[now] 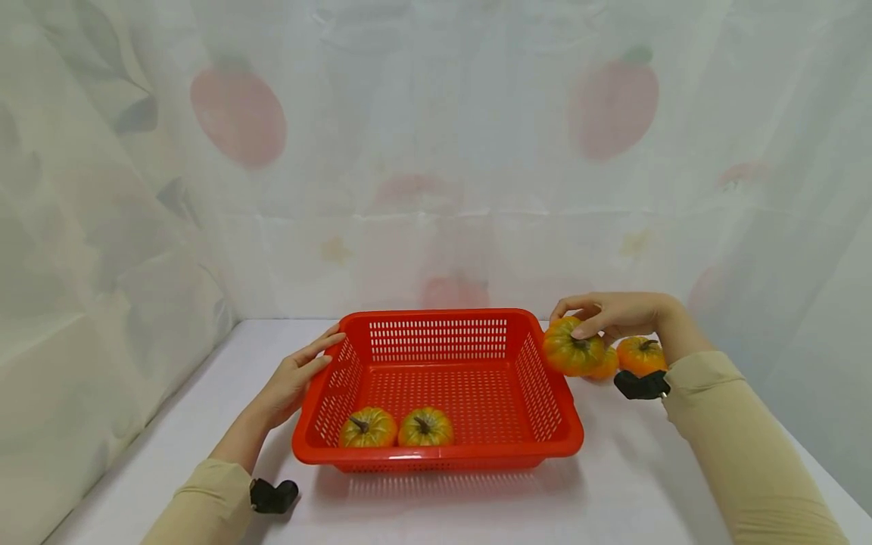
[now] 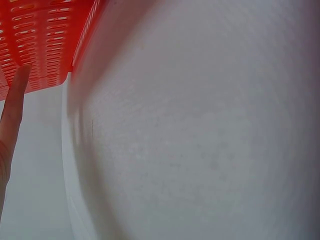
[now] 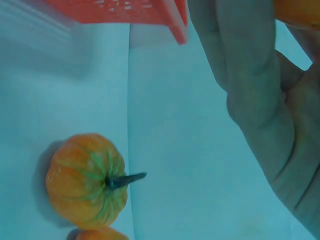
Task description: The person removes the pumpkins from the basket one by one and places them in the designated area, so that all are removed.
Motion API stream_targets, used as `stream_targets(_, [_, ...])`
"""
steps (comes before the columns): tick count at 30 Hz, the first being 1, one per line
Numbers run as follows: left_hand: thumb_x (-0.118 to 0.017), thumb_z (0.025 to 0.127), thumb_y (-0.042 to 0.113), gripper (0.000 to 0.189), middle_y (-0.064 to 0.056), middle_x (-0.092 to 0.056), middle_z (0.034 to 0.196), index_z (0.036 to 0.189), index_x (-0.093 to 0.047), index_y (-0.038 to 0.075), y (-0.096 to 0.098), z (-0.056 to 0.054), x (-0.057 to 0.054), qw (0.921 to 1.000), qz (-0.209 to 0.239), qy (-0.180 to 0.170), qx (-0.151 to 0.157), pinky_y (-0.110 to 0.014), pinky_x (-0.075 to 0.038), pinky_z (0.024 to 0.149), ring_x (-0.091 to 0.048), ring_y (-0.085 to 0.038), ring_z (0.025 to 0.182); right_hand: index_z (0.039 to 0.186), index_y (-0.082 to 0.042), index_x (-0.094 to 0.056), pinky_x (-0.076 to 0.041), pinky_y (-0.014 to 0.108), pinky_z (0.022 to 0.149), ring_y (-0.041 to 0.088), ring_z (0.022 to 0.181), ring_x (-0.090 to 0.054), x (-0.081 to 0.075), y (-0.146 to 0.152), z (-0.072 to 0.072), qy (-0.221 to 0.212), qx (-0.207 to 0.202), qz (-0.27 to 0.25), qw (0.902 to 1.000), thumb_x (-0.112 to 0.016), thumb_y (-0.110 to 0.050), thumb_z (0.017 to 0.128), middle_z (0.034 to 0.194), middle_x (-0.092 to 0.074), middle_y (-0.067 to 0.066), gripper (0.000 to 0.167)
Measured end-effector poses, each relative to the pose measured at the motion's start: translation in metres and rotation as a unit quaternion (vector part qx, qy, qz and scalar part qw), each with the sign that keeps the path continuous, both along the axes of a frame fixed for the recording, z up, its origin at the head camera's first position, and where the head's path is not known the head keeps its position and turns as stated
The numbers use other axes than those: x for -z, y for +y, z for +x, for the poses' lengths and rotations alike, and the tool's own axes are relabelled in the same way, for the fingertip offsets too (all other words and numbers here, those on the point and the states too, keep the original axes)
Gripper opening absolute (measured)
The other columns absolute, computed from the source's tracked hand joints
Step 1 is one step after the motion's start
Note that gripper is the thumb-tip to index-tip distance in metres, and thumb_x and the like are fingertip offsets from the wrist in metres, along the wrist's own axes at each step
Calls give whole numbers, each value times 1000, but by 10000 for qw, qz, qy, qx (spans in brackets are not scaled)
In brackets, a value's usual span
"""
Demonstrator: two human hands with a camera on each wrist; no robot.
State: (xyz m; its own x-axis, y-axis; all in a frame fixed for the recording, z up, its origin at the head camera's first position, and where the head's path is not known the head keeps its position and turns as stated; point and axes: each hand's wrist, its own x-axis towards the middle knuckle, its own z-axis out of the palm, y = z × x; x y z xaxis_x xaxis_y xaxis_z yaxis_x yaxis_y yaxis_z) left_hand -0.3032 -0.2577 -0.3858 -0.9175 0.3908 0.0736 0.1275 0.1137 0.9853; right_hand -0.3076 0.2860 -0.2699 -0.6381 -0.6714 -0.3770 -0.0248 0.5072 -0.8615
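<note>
A red plastic basket (image 1: 436, 454) with slotted walls stands on the table. Two small orange-green pumpkins, a left one (image 1: 368, 428) and a right one (image 1: 425, 428), sit inside along its near wall. My left hand (image 1: 294, 382) rests against the basket's left side with fingers extended; one finger (image 2: 15, 102) touches the slotted wall in the left wrist view. At the right rim, my right hand (image 1: 609, 314) grips another small pumpkin (image 1: 572, 350) between thumb and fingers, raised off the table. In the right wrist view, the right hand (image 3: 265, 95) partly hides that pumpkin (image 3: 300, 12).
To the right of the basket, a pumpkin (image 1: 642, 356) lies on the white table (image 1: 436, 515), with another (image 1: 605, 366) partly hidden behind the held one. A pale curtain (image 1: 436, 151) with fruit prints hangs behind the table and along both sides.
</note>
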Motion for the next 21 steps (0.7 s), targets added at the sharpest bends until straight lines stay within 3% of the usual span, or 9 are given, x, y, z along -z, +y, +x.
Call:
stream_targets(7, [-45, 106, 25, 53, 2, -7, 170, 155, -30, 12, -1, -1, 1, 10000, 22, 39, 67, -23, -57, 91, -53, 12, 123, 126, -10, -50, -58, 42, 93, 22, 107, -64, 9, 21, 6, -109, 163, -201, 9996, -52, -13, 99, 120, -62, 7, 28])
stream_targets(15, [-45, 106, 29, 53, 2, -9, 169, 155, -32, 16, -1, -2, -1, 9998, -177, 17, -84, -24, -58, 91, -54, 12, 120, 126, -11, -50, -60, 37, 87, 21, 102, -66, 28, 38, 15, -215, 366, -262, 9988, -51, -13, 99, 118, -60, 8, 27])
stream_targets(21, [-45, 106, 28, 53, 2, -8, 169, 155, -31, 15, -3, -2, -1, 9998, -169, 12, -71, -23, -58, 91, -53, 13, 119, 130, -12, -49, -60, 35, 85, 23, 103, -66, 50, 47, 24, -374, 932, -82, 9949, -56, -20, 97, 125, -56, 9, 35])
